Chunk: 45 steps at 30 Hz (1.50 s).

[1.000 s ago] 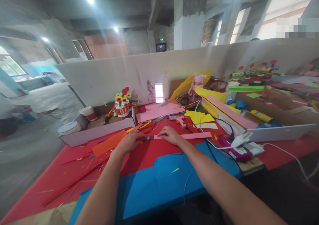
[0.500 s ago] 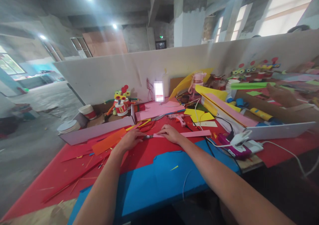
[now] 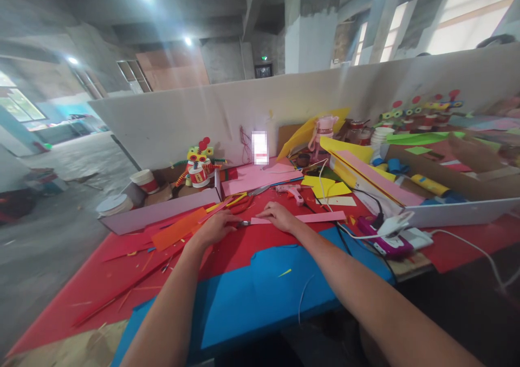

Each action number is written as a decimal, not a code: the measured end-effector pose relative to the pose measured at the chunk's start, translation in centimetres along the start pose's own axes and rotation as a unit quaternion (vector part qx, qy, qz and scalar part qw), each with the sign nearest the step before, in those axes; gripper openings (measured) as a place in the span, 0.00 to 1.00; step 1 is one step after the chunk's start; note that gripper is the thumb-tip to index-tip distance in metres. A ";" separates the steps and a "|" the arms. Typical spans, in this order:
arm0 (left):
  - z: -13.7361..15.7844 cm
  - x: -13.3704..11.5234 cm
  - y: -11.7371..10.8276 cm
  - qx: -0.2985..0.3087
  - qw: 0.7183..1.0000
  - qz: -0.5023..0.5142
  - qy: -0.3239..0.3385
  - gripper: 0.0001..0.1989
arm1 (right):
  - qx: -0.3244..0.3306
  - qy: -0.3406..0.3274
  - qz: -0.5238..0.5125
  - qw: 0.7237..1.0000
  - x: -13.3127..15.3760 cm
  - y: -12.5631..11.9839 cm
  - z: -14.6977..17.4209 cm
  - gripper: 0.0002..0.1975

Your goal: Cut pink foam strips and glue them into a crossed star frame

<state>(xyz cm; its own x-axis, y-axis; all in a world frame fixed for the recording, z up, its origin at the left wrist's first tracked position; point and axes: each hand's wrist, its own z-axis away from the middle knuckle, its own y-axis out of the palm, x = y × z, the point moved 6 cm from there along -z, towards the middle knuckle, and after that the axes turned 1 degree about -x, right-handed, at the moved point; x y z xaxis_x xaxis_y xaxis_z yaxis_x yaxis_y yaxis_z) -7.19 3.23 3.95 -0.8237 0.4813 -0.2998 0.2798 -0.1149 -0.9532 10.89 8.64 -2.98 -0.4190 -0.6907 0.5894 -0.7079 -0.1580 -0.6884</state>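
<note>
My left hand [image 3: 217, 226] rests low over the red table, fingers curled round a small tool with a shiny metal end [image 3: 244, 223]. Most of that tool is hidden by the fingers, so its kind does not show. The metal end points at the left end of a narrow pink paper strip [image 3: 323, 216] lying flat. On this strip, near its left end, my right hand [image 3: 279, 216] has its fingers bent and pressed down. A pink glue gun [image 3: 290, 192] lies just beyond the right hand, and yellow-handled scissors [image 3: 235, 200] lie beyond the left.
Orange paper [image 3: 179, 231] and red scraps lie at left. A paper-cup robot figure [image 3: 199, 166] stands behind a low box [image 3: 162, 213]. Blue sheets [image 3: 292, 286] cover the front edge. At right are a purple power strip [image 3: 384, 241], cables and a box of paper parts [image 3: 459, 214].
Both hands stay nearly in place, the left fingers shifting slightly at the tool. The whole view has moved a little. At far right, another person's hand has shifted or blurred.
</note>
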 end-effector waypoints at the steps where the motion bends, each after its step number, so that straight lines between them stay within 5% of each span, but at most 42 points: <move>1: 0.0 -0.1 0.0 0.002 1.000 0.002 0.000 0.18 | 0.000 0.002 -0.001 1.000 0.1 0.0 0.0 0.12; 23: 0.3 -0.1 0.1 0.026 0.997 0.043 -0.058 0.18 | 0.013 -0.004 0.008 1.000 0.4 -0.1 0.1 0.15; 45: -0.2 -0.3 0.4 0.016 0.999 0.013 -0.036 0.17 | 0.012 0.014 0.038 0.999 1.0 -0.5 0.2 0.16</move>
<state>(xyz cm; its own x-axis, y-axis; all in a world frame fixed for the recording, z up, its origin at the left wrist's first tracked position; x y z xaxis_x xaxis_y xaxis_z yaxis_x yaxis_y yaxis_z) -6.74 3.16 3.65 -0.8507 0.4134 -0.3246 0.2854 -0.1553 -0.9457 10.95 7.87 -2.17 -0.4881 -0.6809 0.5461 -0.6599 -0.1217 -0.7415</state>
